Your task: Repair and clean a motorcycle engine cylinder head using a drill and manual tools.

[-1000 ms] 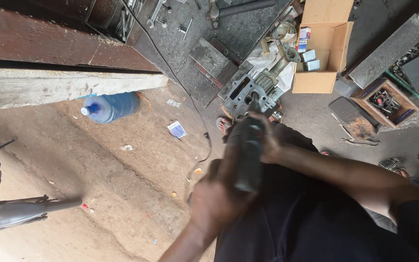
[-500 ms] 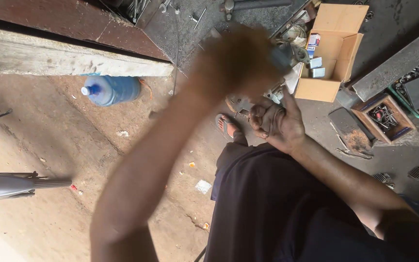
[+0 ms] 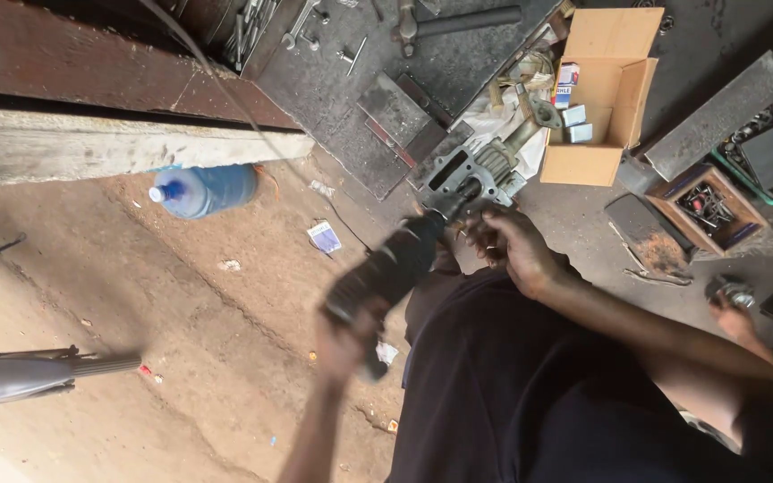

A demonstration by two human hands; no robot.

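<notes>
A dark power tool (image 3: 393,266), blurred in motion, slants across the middle of the head view, its nose pointed at a grey metal engine part (image 3: 480,170) lying on white cloth on the stained concrete floor (image 3: 333,98). The left hand (image 3: 348,342) is wrapped tight around the tool's rear grip; the right hand (image 3: 512,246), fingers curled, sits beside the tool's front end, though whether it pinches anything cannot be told. An open cardboard box (image 3: 603,98) holding small cartons stands just beyond the engine part. A blue water bottle (image 3: 205,190) lies on its side on the dirt near a concrete ledge (image 3: 91,148). A wooden tray of bits (image 3: 707,206) rests to the right.
</notes>
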